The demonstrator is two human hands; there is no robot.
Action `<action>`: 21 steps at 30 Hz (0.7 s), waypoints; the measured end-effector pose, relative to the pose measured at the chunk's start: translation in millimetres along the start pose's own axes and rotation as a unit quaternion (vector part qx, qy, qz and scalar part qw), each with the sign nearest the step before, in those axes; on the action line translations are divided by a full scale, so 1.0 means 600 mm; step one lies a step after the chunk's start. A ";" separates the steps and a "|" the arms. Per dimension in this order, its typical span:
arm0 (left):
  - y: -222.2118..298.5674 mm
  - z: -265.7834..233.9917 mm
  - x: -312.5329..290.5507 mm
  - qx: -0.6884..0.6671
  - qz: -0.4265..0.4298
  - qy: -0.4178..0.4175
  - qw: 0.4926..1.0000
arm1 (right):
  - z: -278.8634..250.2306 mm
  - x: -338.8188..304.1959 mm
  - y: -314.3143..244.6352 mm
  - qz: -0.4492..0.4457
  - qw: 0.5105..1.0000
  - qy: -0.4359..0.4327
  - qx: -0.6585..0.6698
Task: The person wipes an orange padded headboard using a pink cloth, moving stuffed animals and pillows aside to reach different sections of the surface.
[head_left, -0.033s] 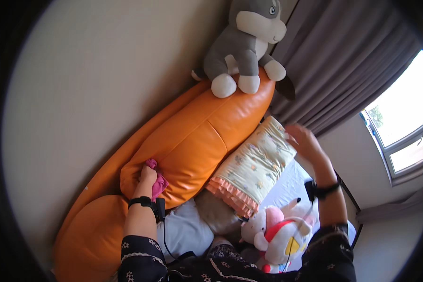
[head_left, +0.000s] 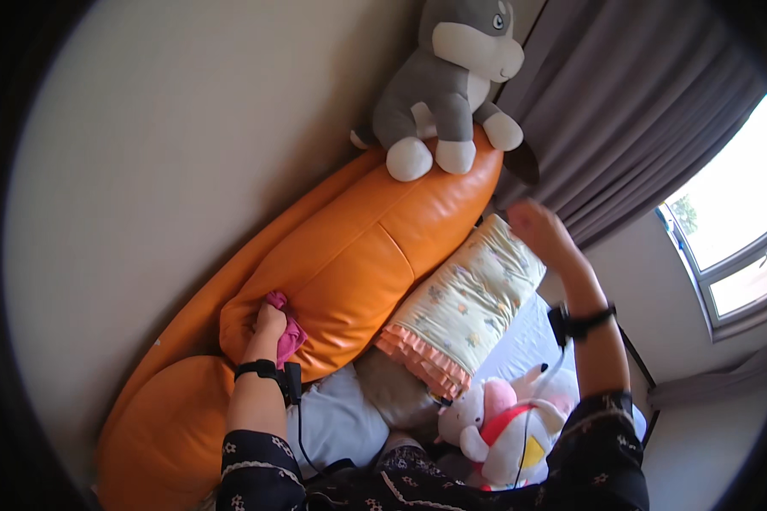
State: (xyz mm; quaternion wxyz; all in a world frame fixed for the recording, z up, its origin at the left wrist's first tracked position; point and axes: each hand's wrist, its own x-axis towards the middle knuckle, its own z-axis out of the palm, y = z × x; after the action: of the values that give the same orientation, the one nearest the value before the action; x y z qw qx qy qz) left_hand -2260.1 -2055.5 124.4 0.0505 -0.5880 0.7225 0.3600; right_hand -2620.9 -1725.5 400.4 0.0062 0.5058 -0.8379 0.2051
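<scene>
My left hand [head_left: 270, 323] is closed on a magenta cloth [head_left: 291, 337], pressing it against the lower left of an orange, leather-like bed headboard cushion [head_left: 341, 264]. Cloth shows above and beside the fingers. My right hand [head_left: 535, 223] is raised near the far end of a pale, patterned pillow [head_left: 469, 294] with a peach ruffle. Blur smears its fingers, and I see nothing held in it. On top of the orange cushion sits a large grey and white plush dog [head_left: 443, 94]. Black straps with small devices circle both wrists.
Light grey [head_left: 341, 417] and brown [head_left: 396, 387] pillows lie below the orange cushion. White and pink plush toys [head_left: 507, 426] rest on the bed sheet [head_left: 520, 336] near my right forearm. A grey curtain [head_left: 631, 102] and a window [head_left: 733, 221] are at the right, a plain wall [head_left: 162, 153] at the left.
My right hand has shifted slightly up and to the left, and its fingers look more drawn in. My left hand and the magenta cloth have barely moved.
</scene>
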 end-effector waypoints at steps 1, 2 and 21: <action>0.002 -0.022 -0.018 0.011 -0.016 0.011 1.000 | 0.026 0.084 0.019 0.068 0.995 -0.016 0.068; 0.001 -0.023 -0.015 0.008 -0.021 0.020 1.000 | 0.043 0.148 0.028 -0.012 0.998 0.061 0.005; -0.054 0.017 0.027 -0.072 0.047 0.023 0.996 | -0.090 0.030 -0.027 0.125 0.667 0.255 0.689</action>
State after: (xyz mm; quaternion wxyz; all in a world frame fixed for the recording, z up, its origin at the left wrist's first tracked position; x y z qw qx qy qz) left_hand -2240.2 -2064.3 93.9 -0.0256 -0.5636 0.7229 0.3990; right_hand -2626.3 -1728.5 459.1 -0.1562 0.1852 -0.4794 0.8435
